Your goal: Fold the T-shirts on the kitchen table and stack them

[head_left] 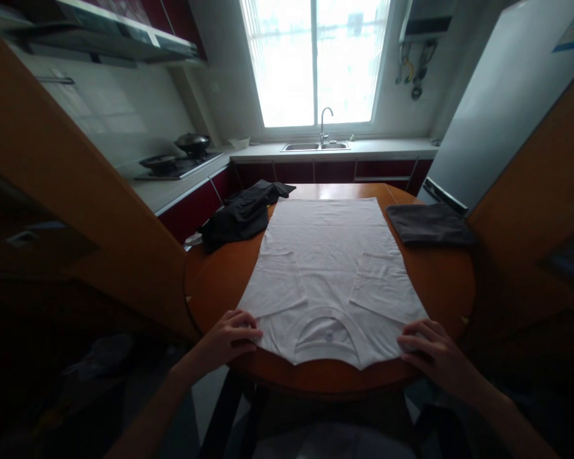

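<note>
Across the round wooden table (215,280) in the head view, we have a white T-shirt (328,236) spread flat, its straight hem toward twelve o'clock and its round collar (329,312) at six, close to us. A small mark shows inside the neck opening. Both short sleeves lie turned inward over the body, the cloth lightly wrinkled.

At eight o'clock our left hand (236,331) rests on one shoulder corner, fingers together and loosely bent over the edge. At four o'clock our right hand (423,344) sits likewise on the opposite corner, half curled, fingertips on the fabric. Both hands touch the shirt; we cannot tell whether either thumb pinches the cloth from below.

Toward ten o'clock on the table we see a crumpled black garment (243,213), near the shirt's edge; at two, a dark grey folded cloth (428,224) lies just beside it. Beyond, at twelve, a counter (263,152) carries a double sink (300,147) and tap (322,124) under a bright window (287,64). Farther out at ten stands a stove (184,167) with two pans; at two, a pale refrigerator (492,108).
</note>
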Motion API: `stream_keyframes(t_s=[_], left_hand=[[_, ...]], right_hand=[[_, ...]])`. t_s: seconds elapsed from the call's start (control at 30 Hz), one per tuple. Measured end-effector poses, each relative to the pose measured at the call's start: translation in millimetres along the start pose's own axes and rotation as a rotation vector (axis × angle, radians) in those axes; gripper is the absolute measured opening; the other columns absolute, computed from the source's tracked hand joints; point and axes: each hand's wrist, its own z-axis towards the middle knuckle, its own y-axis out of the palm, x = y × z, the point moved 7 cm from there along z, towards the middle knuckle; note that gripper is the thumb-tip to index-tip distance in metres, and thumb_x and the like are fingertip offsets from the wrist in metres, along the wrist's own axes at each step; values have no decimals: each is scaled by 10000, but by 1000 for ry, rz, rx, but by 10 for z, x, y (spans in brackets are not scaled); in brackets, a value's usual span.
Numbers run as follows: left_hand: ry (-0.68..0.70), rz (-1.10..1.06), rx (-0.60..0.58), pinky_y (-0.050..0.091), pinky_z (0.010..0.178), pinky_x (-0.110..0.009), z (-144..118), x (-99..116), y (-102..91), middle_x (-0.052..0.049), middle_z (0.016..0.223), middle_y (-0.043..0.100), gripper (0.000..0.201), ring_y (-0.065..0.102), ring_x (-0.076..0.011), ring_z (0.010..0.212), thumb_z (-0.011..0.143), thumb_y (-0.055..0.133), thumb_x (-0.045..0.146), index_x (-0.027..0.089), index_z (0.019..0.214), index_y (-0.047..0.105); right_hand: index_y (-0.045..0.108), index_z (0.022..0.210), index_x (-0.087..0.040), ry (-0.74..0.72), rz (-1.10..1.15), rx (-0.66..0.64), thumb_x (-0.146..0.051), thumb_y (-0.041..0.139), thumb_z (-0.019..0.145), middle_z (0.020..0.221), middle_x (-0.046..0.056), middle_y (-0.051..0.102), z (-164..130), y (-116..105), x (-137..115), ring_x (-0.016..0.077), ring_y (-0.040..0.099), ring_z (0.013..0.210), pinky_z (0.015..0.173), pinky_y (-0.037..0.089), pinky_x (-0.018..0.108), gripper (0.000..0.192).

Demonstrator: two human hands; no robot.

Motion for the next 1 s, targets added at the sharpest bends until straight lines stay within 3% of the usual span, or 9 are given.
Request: stream_keyframes(t_s=[0.27,0.43,0.57,0.67,0.9,1.0], left_hand=[[68,69,88,473,900,-306,13,85,-24,-41,988,723,211,627,-168,959,1018,559,299,242,971,757],[102,146,132,475,1003,-333,-45,78,-50,-51,1140,716,190,614,-186,1123,1010,552,224,231,1121,706],[103,192,82,449,1107,-350,-116,34,-94,-40,1304,661,480,551,-187,1272,953,469,53,276,1352,614],[73,172,89,466,1115,-349,-132,-36,-141,-41,1324,649,585,549,-190,1287,897,416,-1,289,1366,613],[60,50,109,542,1006,-299,-149,-174,-165,-72,1199,699,307,643,-186,1152,994,459,141,249,1133,710],[73,30,142,551,987,-287,-184,-199,-190,-69,1191,708,262,664,-178,1127,1011,478,188,243,1125,708]], right_hand=[[750,978,-298,-95,-59,66,-288,629,962,957,41,725,-17,-78,-72,213,661,912,847,523,384,122],[732,1067,-300,-124,-104,20,-241,616,963,1016,45,731,-60,-85,-50,218,663,967,900,518,396,167],[692,1226,-316,-106,-135,63,-151,539,952,1116,54,730,-115,-167,57,222,668,1013,915,523,399,354],[699,1221,-319,-40,-169,107,-145,526,932,1138,56,726,-130,-211,153,236,670,1029,926,522,420,379],[734,1127,-313,-15,-131,97,-229,556,979,1170,41,737,-115,-182,227,244,662,1073,929,520,431,246],[737,1128,-304,-16,-88,106,-252,555,993,1151,38,748,-111,-207,233,235,663,1071,922,525,416,233]])
